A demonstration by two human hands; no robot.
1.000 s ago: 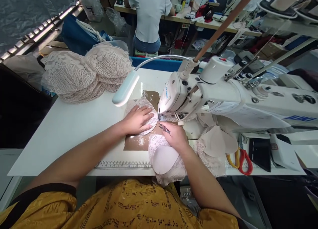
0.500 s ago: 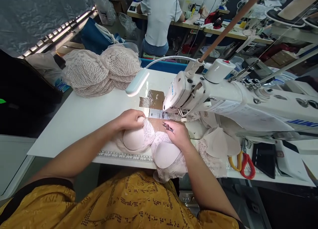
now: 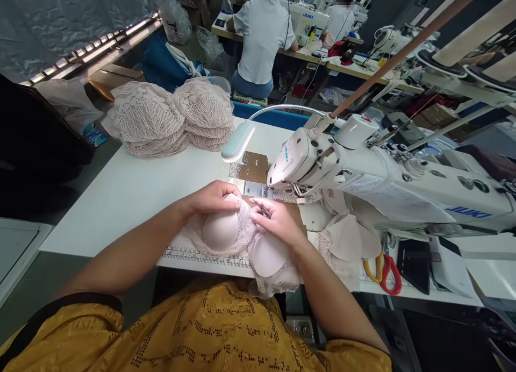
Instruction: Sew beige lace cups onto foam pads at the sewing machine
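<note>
A pale pink lace bra [image 3: 221, 231] with smooth moulded cups lies across the table's front edge. My left hand [image 3: 213, 197] pinches the upper rim of its left cup between thumb and fingers. Small dark thread snips [image 3: 263, 208] are held in my right hand [image 3: 278, 220], their tips pointing at the lace between the cups. My right fingers also rest against the bra near its middle; their exact hold on the fabric is hidden. Just beyond both hands is the needle area of a white sewing machine [image 3: 298, 159].
Stacked lace bra cups [image 3: 149, 119] stand at the back left. A lamp [image 3: 237, 141] hangs over the table [image 3: 161, 173]. More bra pieces [image 3: 346, 237], scissors [image 3: 389, 275] and a dark phone-like slab [image 3: 414, 262] lie to the right. A co-worker [image 3: 262, 38] sits ahead.
My right hand has moved left, bringing the snips to the lace near my left hand. My left hand still grips the cup rim. The view has shifted slightly.
</note>
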